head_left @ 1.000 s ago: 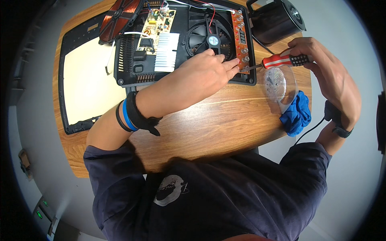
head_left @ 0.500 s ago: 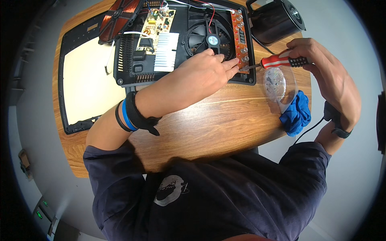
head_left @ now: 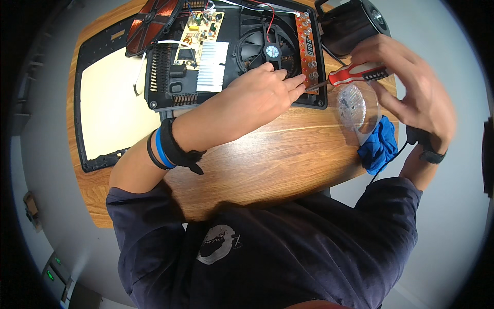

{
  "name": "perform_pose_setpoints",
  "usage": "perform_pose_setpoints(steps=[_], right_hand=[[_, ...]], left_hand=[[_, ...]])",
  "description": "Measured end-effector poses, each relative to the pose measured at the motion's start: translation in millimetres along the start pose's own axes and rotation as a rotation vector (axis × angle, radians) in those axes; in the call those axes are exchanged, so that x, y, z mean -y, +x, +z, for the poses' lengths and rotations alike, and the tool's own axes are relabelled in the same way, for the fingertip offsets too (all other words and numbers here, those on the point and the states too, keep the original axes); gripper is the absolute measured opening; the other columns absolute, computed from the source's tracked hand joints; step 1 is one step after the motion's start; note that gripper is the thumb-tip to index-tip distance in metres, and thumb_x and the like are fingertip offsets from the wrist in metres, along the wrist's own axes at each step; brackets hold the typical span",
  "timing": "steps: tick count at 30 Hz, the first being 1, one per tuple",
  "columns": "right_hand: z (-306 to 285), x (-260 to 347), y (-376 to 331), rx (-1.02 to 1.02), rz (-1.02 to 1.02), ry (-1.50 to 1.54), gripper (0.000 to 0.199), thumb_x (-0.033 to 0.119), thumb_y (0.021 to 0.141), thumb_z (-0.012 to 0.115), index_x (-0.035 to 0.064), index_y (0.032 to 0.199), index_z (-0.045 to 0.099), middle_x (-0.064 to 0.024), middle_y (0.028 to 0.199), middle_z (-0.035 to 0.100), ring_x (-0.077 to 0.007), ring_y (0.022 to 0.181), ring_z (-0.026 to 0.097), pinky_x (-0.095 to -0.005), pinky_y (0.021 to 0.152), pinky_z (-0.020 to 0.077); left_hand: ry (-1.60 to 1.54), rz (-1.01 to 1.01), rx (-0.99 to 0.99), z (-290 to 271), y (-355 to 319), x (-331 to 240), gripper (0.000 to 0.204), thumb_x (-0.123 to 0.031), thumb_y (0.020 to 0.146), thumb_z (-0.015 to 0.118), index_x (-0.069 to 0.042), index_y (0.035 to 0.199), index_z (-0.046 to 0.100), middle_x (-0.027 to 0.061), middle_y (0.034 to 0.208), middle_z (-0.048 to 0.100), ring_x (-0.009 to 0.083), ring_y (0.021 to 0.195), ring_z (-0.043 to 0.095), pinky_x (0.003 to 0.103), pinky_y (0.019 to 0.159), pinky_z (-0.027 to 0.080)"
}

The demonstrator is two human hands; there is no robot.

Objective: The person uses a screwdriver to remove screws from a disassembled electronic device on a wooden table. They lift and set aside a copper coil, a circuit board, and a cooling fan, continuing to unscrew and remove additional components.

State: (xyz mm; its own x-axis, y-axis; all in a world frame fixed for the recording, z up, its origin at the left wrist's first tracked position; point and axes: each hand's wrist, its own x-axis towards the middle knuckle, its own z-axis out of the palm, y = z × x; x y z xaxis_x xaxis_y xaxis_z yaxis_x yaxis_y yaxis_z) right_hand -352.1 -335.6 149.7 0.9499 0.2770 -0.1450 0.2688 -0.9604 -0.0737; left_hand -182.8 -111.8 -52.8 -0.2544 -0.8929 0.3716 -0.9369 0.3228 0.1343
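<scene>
A screwdriver [head_left: 352, 75] with a red and white handle points left, its tip at the near end of an orange control board [head_left: 309, 62]. My right hand [head_left: 411, 77], blurred by motion, loosely holds the handle; its fingers are on the far side and the thumb is apart from it. My left hand [head_left: 270, 92] reaches across the opened black housing [head_left: 234, 26], its fingers stretched out and spread. Two of its fingertips touch the board's near end beside the screwdriver tip; the others rest near the fan [head_left: 252, 49]. Any screw under the tip is hidden.
Inside the housing sit a circuit board [head_left: 206, 26] and a silver heat sink [head_left: 212, 67]. A copper coil [head_left: 152, 28] and cream-coloured panel [head_left: 116, 108] lie left. At right are a black kettle [head_left: 350, 28], clear round container [head_left: 355, 108] and blue cloth [head_left: 380, 144].
My right hand has shifted slightly left and its fingers have loosened around the handle, the thumb moving away. The screwdriver handle has moved a little left and up. My left hand has stayed put.
</scene>
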Motion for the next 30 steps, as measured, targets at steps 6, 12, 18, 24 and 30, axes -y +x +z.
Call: perform_pose_setpoints(steps=[6, 12, 18, 24, 30], right_hand=[[12.6, 8.9, 18.6, -0.057, 0.137, -0.026, 0.025, 0.018, 0.104, 0.083, -0.0005, 0.119, 0.074, -0.0158, 0.117, 0.075, -0.0331, 0.103, 0.082, -0.0406, 0.089, 0.0682], [24.6, 15.3, 17.1, -0.112, 0.32, -0.463, 0.035, 0.034, 0.105, 0.084, 0.0021, 0.116, 0.077, -0.013, 0.103, 0.08, -0.0316, 0.089, 0.083, -0.042, 0.082, 0.0668], [13.7, 4.6, 18.1, -0.051, 0.222, -0.323, 0.031, 0.027, 0.098, 0.089, 0.0032, 0.11, 0.072, -0.0091, 0.108, 0.076, -0.0306, 0.091, 0.084, -0.0408, 0.076, 0.0651], [8.8, 6.7, 23.8, -0.049, 0.093, -0.197, 0.035, 0.016, 0.085, 0.095, 0.0027, 0.102, 0.068, -0.0078, 0.112, 0.07, -0.0312, 0.103, 0.076, -0.0439, 0.085, 0.0642], [4.3, 9.5, 29.9, -0.067, -0.061, -0.125, 0.034, 0.024, 0.092, 0.092, 0.0017, 0.101, 0.068, -0.0103, 0.11, 0.067, -0.0327, 0.106, 0.07, -0.0429, 0.086, 0.0607]], left_hand=[[0.019, -0.005, 0.004, 3.0, 1.5, 0.7, 0.061, -0.003, 0.102, 0.057, 0.015, 0.16, 0.058, 0.0278, 0.168, 0.061, 0.0396, 0.149, 0.066, 0.041, 0.116, 0.051], [0.011, 0.008, -0.021, 5.6, -1.0, 3.1, 0.06, -0.003, 0.103, 0.058, 0.014, 0.16, 0.059, 0.0268, 0.168, 0.061, 0.0383, 0.149, 0.066, 0.04, 0.117, 0.051], [0.012, 0.005, 0.003, 4.4, -0.6, 2.0, 0.063, -0.004, 0.101, 0.057, 0.014, 0.161, 0.057, 0.0278, 0.169, 0.06, 0.039, 0.149, 0.065, 0.041, 0.118, 0.049], [0.023, 0.004, 0.027, -0.1, 0.7, 0.2, 0.062, -0.004, 0.101, 0.056, 0.015, 0.16, 0.058, 0.0285, 0.169, 0.06, 0.0388, 0.15, 0.065, 0.041, 0.118, 0.05], [0.042, 0.0, 0.044, 0.9, 2.0, -0.7, 0.062, -0.005, 0.101, 0.055, 0.016, 0.159, 0.057, 0.0281, 0.166, 0.062, 0.0381, 0.146, 0.067, 0.041, 0.116, 0.05]])
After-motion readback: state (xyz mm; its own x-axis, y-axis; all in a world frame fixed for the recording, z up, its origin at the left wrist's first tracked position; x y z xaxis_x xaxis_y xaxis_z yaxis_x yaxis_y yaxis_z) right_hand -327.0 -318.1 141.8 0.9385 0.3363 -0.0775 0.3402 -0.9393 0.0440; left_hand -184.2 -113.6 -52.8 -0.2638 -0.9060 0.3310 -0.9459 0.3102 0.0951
